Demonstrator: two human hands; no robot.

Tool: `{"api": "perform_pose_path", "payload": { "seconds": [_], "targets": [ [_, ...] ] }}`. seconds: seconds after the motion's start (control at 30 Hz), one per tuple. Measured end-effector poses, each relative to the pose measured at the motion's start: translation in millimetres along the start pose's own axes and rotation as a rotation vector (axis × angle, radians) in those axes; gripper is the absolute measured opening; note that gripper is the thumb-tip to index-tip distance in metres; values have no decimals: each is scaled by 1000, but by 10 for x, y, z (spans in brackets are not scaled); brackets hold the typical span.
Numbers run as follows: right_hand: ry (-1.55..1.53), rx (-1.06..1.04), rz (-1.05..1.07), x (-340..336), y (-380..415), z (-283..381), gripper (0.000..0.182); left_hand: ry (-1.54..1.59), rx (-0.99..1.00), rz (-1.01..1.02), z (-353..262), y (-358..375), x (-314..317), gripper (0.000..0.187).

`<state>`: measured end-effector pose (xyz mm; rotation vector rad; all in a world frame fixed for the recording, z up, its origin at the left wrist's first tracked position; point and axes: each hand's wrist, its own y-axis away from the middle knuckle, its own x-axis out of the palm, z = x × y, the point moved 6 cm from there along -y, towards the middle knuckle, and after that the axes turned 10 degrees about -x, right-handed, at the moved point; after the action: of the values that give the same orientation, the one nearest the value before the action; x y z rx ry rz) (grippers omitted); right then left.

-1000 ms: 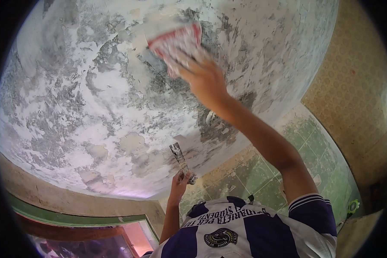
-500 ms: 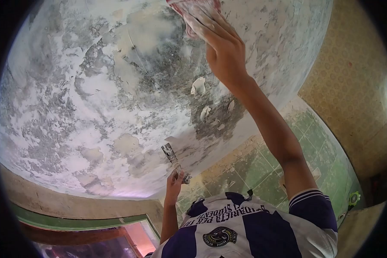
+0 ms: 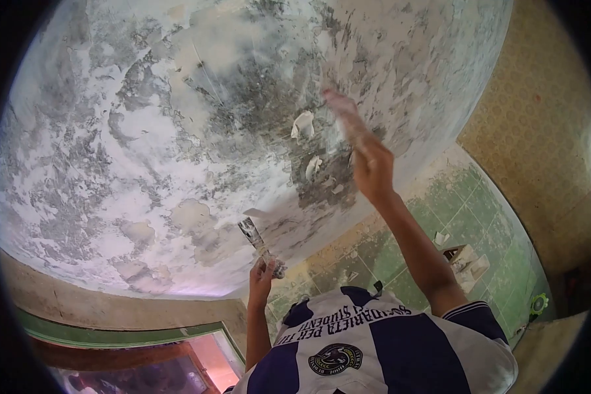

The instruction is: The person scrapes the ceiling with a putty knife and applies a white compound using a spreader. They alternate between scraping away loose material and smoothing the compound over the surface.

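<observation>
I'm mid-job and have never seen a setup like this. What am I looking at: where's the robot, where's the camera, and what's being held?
There's no robot here: these are a person's own two bare hands. The single view comes from a camera worn on the head, looking forward and down, so the wearer's striped shirt fills the bottom edge. The round dark border frames the picture.

The big patchy surface is a wall, mottled white and grey, with curled pale flakes on it. Below are green tiles, spotted with pale bits.

The left hand grips a smeared scraper-like tool, its pale blade pointing away from the wearer. The right hand is raised, with something reddish at its blurred end; I can't tell exactly what, or whether it touches the wall.
</observation>
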<state>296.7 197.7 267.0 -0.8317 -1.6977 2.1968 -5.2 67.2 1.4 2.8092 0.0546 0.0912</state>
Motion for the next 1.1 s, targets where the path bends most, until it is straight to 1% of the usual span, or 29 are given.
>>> {"api": "perform_pose_path", "payload": {
  "seconds": [0.03,0.07,0.13,0.17,0.2,0.27,0.33,0.4,0.43,0.5,0.53,0.6,0.63,0.7,0.73,0.8,0.83,0.9,0.93,1.0,1.1],
  "targets": [
    [-108,166,-128,-111,56,-109,35,27,21,-16,-37,8,10,26],
    [-106,173,-122,-103,145,-80,35,55,44,-34,-76,15,21,25],
    [-175,674,-101,76,557,-260,33,72,44,-42,-90,20,62,24],
    [-91,348,-175,147,516,-115,37,69,46,-28,-45,-9,54,24],
    [-96,355,-173,250,536,-76,37,63,47,-17,-46,-1,49,23],
    [-85,248,-234,403,524,70,39,43,43,-9,-37,26,54,23],
    [-92,275,-225,541,416,103,42,16,40,7,-69,75,48,23],
    [-187,131,-294,714,255,138,41,54,18,24,-81,122,14,24],
    [-183,134,-300,772,249,200,41,47,18,27,-76,131,-11,24],
    [47,234,-105,950,251,336,42,32,-9,-1,-65,154,-128,25],
    [46,233,-111,981,239,394,42,26,-4,-1,-85,158,-192,25],
    [-128,408,-129,1037,281,389,49,8,0,-19,-82,187,-273,25],
    [-120,415,-122,1023,223,461,49,11,-10,-11,-69,201,-292,25],
    [-330,520,-297,992,99,562,42,51,-39,26,-57,187,-345,24],
    [-319,525,-296,998,49,603,42,51,-45,36,-47,174,-369,24],
    [-620,699,-519,1001,51,557,38,5,-55,38,-28,125,-399,23],
    [-603,700,-517,940,5,567,38,9,-61,53,-13,108,-403,23],
    [-701,1113,-454,934,90,511,47,-21,-55,98,-10,77,-405,22],
    [-687,1108,-457,857,25,556,47,-17,-55,112,-19,58,-389,22],
    [-1097,1056,-737,791,-85,650,53,-58,-22,143,-55,44,-359,21],
    [-1148,1002,-762,716,-51,656,51,-42,-5,175,-10,-22,-380,20]
  ]
}}
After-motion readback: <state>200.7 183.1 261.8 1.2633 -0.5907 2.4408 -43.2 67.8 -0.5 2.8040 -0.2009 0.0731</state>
